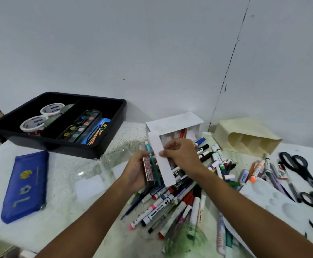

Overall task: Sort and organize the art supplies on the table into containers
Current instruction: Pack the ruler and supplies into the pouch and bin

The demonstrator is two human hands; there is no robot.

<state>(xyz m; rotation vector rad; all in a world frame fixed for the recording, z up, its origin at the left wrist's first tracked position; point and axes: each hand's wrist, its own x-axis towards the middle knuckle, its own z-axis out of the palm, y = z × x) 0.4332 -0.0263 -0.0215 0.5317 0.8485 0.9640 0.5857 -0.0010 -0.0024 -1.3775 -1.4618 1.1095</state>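
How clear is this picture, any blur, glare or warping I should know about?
Head view: soft, even light with faint shadows; wide-angle warping bows the wall seam and stretches the forearms; glare glints on the clear plastic container; the scissors and lower-edge markers smear with blur, while the black tray reads sharp.

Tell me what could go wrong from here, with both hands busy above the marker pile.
1. The left hand grips several pens at once; one may slip back into the loose pile of markers.
2. The right hand pinches the white paper flap of the white divided cardboard box; pulling could tear it or tip the light box.
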